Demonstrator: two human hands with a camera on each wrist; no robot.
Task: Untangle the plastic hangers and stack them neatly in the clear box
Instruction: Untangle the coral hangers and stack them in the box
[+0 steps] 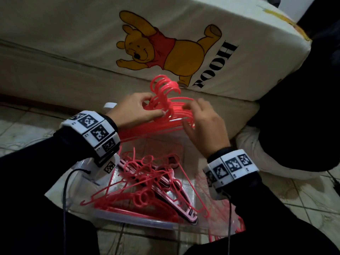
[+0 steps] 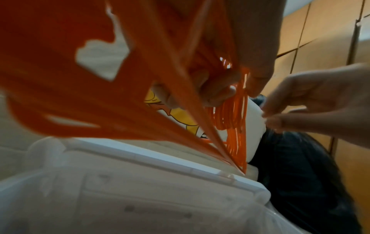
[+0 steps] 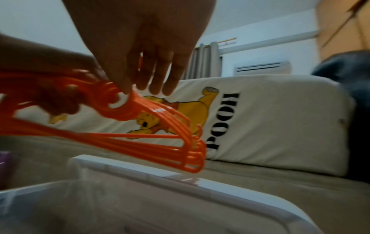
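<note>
Left hand (image 1: 135,109) pinches the necks of a bunch of red hangers (image 1: 170,105), held above the far rim of the clear box (image 1: 128,220). Hooks point up and away toward the mattress (image 1: 248,57); the bars run left to right. Right hand (image 1: 202,124) rests with relaxed, spread fingers on the bunch's right shoulders. Loose tangled hangers (image 1: 147,184) lie inside the box.

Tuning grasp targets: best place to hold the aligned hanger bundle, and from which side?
At the necks just below the hooks, from the left, as the left hand grips the hanger bundle now. The hooks nest there, so one pinch gathers every hanger; the shoulders fan apart.
</note>
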